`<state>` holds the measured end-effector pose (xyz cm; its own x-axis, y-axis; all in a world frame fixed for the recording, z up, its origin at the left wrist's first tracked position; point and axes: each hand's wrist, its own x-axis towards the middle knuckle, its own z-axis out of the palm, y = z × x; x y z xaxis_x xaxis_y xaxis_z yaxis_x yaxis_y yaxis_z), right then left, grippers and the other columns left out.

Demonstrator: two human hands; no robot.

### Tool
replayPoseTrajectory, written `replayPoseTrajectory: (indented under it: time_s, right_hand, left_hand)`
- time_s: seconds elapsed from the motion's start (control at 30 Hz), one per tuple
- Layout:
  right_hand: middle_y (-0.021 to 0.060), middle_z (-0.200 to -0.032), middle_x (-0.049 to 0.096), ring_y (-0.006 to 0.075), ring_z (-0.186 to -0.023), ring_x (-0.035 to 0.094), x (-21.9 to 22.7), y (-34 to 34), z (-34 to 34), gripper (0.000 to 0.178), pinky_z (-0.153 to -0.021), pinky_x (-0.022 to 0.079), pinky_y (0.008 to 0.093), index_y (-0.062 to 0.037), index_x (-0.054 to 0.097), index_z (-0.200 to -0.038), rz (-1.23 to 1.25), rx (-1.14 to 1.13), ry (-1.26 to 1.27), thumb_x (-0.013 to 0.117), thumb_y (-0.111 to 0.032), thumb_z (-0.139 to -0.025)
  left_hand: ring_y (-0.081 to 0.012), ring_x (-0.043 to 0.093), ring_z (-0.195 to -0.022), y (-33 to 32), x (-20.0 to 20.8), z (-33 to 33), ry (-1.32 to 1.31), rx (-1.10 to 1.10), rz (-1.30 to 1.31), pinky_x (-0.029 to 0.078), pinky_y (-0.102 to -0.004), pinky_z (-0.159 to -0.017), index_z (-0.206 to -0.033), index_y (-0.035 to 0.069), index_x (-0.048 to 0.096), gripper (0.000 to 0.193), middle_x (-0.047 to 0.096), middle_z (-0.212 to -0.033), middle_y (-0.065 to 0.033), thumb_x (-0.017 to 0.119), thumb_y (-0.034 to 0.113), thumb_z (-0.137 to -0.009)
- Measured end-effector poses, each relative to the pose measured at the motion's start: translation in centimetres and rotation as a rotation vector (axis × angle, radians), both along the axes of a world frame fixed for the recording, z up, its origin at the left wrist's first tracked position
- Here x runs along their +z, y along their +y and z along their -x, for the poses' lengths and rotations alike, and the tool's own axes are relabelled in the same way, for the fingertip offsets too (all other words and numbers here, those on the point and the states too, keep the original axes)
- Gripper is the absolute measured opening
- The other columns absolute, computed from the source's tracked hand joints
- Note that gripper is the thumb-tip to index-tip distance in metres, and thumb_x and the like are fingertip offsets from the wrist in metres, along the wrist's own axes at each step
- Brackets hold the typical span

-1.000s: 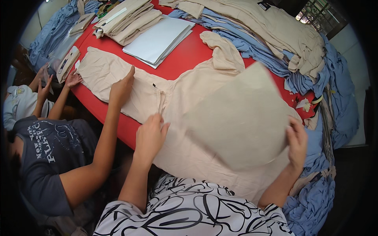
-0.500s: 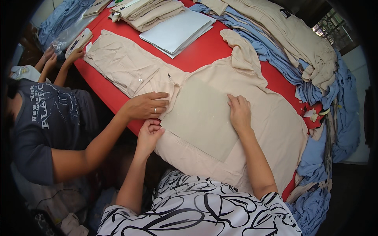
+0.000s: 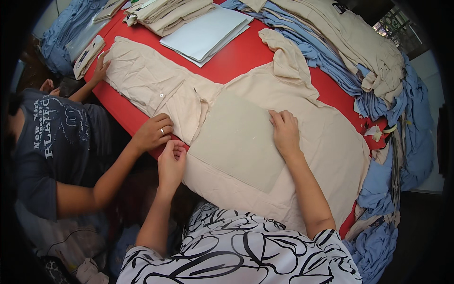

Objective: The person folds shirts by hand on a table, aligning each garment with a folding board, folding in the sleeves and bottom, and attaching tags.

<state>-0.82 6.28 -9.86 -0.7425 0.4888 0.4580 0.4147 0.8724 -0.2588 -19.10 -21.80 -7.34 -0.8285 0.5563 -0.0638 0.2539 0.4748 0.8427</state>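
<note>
A beige shirt (image 3: 326, 156) lies spread on the red table, with a flat grey board (image 3: 236, 142) on top of it. Over the board's right edge rests my right hand (image 3: 286, 135), its bent fingertips at the edge. My left hand (image 3: 171, 163) is closed beside the board's left corner; whatever its curled fingers hold, if anything, is hidden. Just above it is a co-worker's ringed hand (image 3: 153, 135), close to the shirt's folded part (image 3: 182, 109). Another hand (image 3: 100, 68) touches the far left end of the beige cloth.
On the red table (image 3: 231, 52) lie a stack of white sheets (image 3: 205, 35) and folded beige garments (image 3: 165, 14). Heaped beige garments (image 3: 350, 42) and blue garments (image 3: 411, 128) line the right side. A person in a dark T-shirt (image 3: 61, 132) stands close at my left.
The co-worker's ringed hand has drawn back left off the shirt. My left hand has shifted slightly left and up. A hand at the far left now touches the cloth's end.
</note>
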Motion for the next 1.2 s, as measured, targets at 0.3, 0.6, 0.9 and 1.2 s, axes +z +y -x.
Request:
replayPoseTrajectory:
  time_s: [0.3, 0.6, 0.9, 1.2]
  right_hand:
    - [0.009, -0.096, 0.057, 0.0287, -0.094, 0.053, 1.1, 0.6, 0.8, 0.026, -0.082, 0.042, 0.0411, -0.0086, 0.066, -0.109, 0.042, -0.059, -0.078, 0.067, -0.013, -0.083]
    - [0.0122, -0.113, 0.061, 0.028, -0.104, 0.055, 7.9, 9.5, 1.9, 0.032, -0.086, 0.044, 0.0396, -0.0074, 0.068, -0.111, 0.43, -0.232, -0.143, 0.07, -0.017, -0.081]
    - [0.0156, -0.144, 0.044, 0.0321, -0.135, 0.039, 3.8, 1.0, 4.1, 0.042, -0.112, 0.032, 0.04, -0.0056, 0.057, -0.128, 0.278, 0.183, -0.053, 0.06, -0.025, -0.091]
    - [0.017, -0.12, 0.063, 0.0322, -0.116, 0.057, 3.7, -0.4, -7.4, 0.039, -0.107, 0.038, 0.0421, -0.0009, 0.066, -0.115, 0.488, 0.005, 0.031, 0.049, 0.002, -0.081]
  left_hand:
    - [-0.0338, 0.038, -0.13, 8.8, -0.3, -5.9, 0.685, -0.477, 0.08, 0.024, -0.0583, -0.109, -0.13, 0.014, 0.057, 0.059, 0.047, -0.137, -0.0119, 0.072, 0.038, -0.079]
    - [-0.0323, 0.032, -0.136, 10.3, -1.1, -6.7, 0.683, -0.467, 0.252, 0.01, -0.0706, -0.108, -0.138, 0.022, 0.052, 0.072, 0.044, -0.143, -0.0064, 0.069, 0.054, -0.076]
    - [-0.0356, 0.032, -0.136, 10.1, -3.6, -5.7, 0.599, -0.435, 0.136, 0.014, -0.065, -0.112, -0.14, -0.004, 0.039, 0.06, 0.038, -0.144, -0.0201, 0.057, 0.02, -0.088]
    - [-0.0277, 0.036, -0.139, 10.0, -4.0, -4.7, 0.875, -0.564, 0.148, 0.02, -0.0606, -0.114, -0.142, 0.02, 0.046, 0.057, 0.049, -0.137, -0.0033, 0.052, 0.007, -0.086]
